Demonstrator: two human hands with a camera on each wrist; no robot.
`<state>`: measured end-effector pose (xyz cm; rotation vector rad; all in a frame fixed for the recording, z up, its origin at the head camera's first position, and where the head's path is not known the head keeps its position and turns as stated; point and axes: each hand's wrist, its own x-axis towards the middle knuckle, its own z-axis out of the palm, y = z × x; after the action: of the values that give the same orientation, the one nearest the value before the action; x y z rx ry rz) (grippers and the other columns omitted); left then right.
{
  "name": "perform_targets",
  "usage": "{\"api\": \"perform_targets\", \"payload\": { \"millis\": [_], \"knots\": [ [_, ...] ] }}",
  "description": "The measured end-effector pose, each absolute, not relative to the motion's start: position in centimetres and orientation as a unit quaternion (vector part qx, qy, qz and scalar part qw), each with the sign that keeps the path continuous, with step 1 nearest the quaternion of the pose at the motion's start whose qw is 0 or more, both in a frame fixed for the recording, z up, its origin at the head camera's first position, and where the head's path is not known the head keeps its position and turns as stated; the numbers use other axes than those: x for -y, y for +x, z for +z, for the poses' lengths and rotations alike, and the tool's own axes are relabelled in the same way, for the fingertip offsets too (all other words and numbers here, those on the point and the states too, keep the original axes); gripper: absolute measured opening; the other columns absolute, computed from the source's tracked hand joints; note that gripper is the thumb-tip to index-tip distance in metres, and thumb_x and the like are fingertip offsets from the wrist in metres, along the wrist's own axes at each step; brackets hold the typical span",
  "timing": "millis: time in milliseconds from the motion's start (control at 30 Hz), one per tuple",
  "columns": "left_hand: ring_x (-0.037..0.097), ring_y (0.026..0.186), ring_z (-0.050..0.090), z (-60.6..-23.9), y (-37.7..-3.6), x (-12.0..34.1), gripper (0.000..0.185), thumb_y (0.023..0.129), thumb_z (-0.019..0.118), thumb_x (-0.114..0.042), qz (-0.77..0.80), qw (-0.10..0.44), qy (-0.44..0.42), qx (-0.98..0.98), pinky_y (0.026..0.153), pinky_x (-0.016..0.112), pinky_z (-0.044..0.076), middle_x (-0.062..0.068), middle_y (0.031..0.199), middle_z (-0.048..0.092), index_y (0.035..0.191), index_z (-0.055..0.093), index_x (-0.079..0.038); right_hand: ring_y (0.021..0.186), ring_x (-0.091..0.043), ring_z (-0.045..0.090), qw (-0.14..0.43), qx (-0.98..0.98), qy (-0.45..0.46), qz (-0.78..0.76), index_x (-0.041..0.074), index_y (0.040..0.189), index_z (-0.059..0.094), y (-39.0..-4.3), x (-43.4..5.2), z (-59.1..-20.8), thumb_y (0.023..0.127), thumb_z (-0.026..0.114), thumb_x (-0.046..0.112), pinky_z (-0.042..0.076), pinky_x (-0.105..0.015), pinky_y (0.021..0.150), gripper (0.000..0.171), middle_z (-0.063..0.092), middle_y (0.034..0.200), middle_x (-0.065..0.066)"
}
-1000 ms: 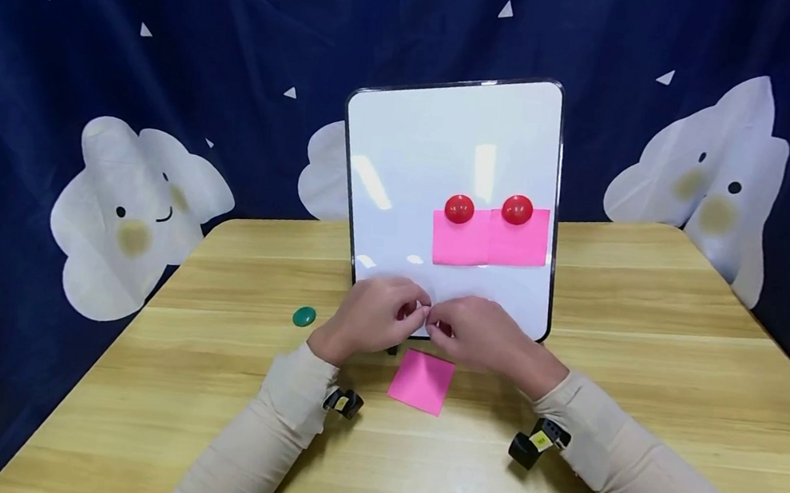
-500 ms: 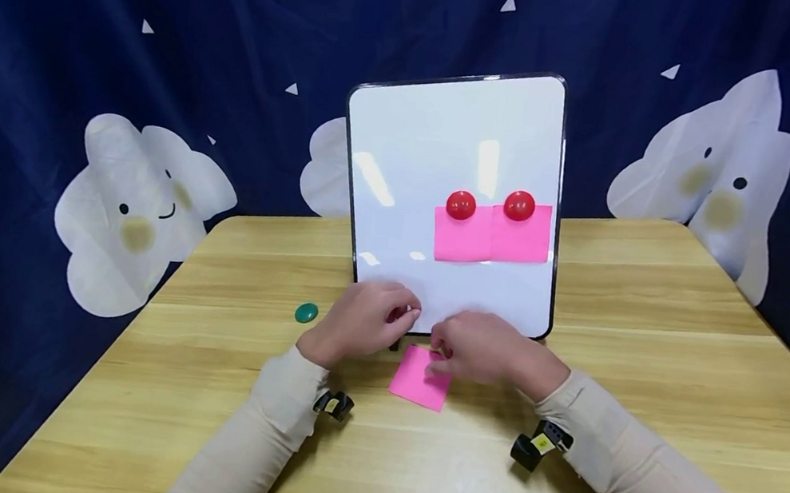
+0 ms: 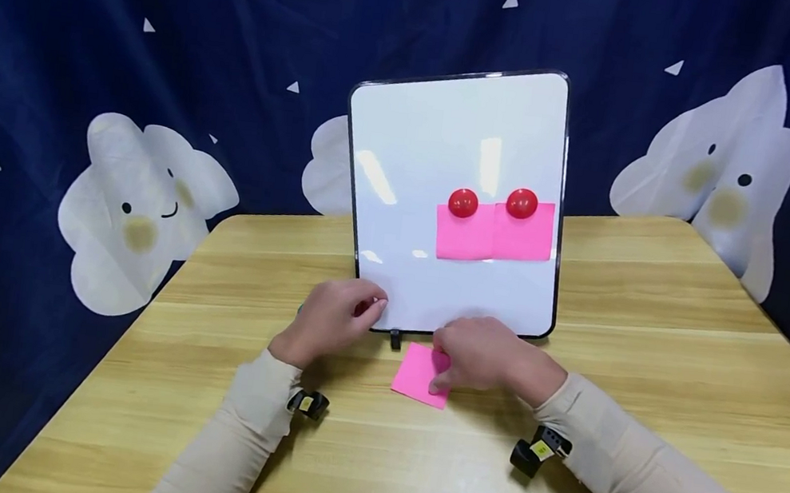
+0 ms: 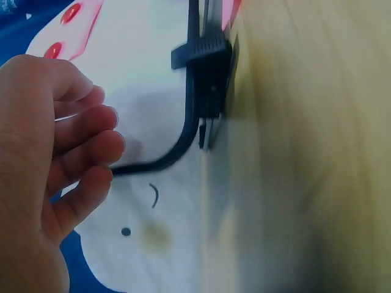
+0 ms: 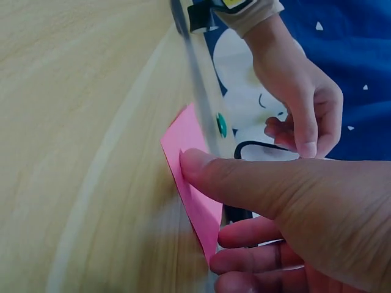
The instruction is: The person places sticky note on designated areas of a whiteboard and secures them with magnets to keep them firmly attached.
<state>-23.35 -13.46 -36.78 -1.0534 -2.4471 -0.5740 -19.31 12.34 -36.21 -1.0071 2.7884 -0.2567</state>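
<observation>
Over the lower left corner of the whiteboard [image 3: 410, 168], my left hand [image 3: 333, 316] hangs with loosely curled fingers; the left wrist view shows nothing held in them. A pink sticky note [image 5: 190, 131] lies on the table before the board. My right hand [image 3: 488, 357] is over its right part, thumb touching its face and fingers bent beside its edge, with a gap between them. Two red round magnets [image 3: 463, 203] sit on pink notes [image 3: 464, 238] fixed side by side on the board. A green magnet [image 5: 221, 125] lies left of the board, nearly hidden by my left hand in the head view.
The whiteboard stands tilted back on the wooden table [image 3: 256, 264], on a small black foot [image 3: 395, 340]. Behind hangs a dark blue curtain [image 3: 247, 6] with white clouds. Each wrist wears a black camera [image 3: 536, 452].
Both hands have parted from the board's lower edge. My left hand has moved left, towards the green magnet. My right hand has come down onto the loose pink sticky note.
</observation>
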Motion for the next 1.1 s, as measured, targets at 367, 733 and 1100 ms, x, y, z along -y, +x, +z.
{"api": "perform_targets", "payload": {
  "millis": [367,733,1100],
  "knots": [
    [0.009,0.057,0.053,-36.7,-25.0,18.2,0.011,0.092,0.066,-0.014,-0.231,0.301,-0.34,0.861,0.053,0.03,0.045,-0.004,0.069,0.063,0.091,0.076,-0.009,0.075,-0.013,0.049,0.095,-0.936,-0.327,-0.092,0.022,0.085,0.061,-19.0,-12.2,-36.2,0.078,0.083,0.05,0.043,-0.034,0.071,0.036,0.053,0.077,0.01],
    [0.015,0.064,0.056,-37.0,-25.4,20.0,0.011,0.094,0.066,-0.014,-0.206,0.267,-0.272,0.901,0.059,0.034,0.047,0.001,0.076,0.065,0.09,0.075,-0.008,0.074,-0.011,0.049,0.081,-0.937,-0.329,-0.083,0.023,0.087,0.059,-18.8,-12.2,-35.9,0.079,0.083,0.047,0.043,-0.033,0.069,0.035,0.051,0.08,0.009],
    [0.021,0.081,0.061,-37.8,-25.6,21.3,0.016,0.097,0.063,-0.021,-0.203,0.162,-0.182,0.948,0.072,0.041,0.051,0.002,0.091,0.067,0.096,0.074,-0.011,0.075,-0.01,0.051,0.087,-0.934,-0.336,-0.089,0.022,0.088,0.062,-18.6,-12.3,-35.6,0.081,0.083,0.042,0.045,-0.032,0.07,0.03,0.053,0.081,0.01]
  ]
}}
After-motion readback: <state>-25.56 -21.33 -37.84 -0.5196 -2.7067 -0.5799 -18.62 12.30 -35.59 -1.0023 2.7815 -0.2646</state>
